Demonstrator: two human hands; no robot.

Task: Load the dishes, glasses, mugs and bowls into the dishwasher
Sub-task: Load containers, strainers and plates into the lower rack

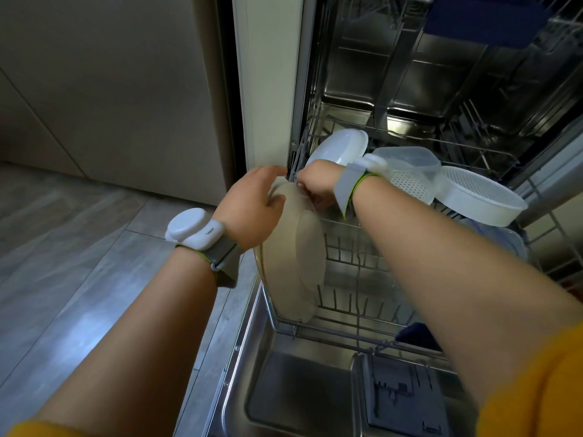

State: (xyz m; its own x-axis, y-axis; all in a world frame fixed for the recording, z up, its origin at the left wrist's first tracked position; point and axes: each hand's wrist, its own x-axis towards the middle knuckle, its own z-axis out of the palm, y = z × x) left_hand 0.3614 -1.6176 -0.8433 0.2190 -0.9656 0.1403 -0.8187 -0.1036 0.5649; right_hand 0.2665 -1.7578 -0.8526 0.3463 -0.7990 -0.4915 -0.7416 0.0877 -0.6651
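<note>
A large beige bowl [291, 260] stands on its edge at the left side of the dishwasher's lower rack [356, 316], its base facing right. My left hand [252, 206] grips the bowl's top rim from the left. My right hand [317, 184] curls over the same rim from the right, its fingertips hidden behind the bowl. Further back in the rack stand a white bowl [340, 148], a clear plastic container [407, 165] and a white perforated strainer [479, 197].
The open dishwasher door [299, 389] lies flat below the rack, with the detergent compartment [400, 395] on it. The upper rack [473, 14] holds a dark blue item at the top. A cabinet panel [268, 74] stands to the left, over grey floor tiles [79, 263].
</note>
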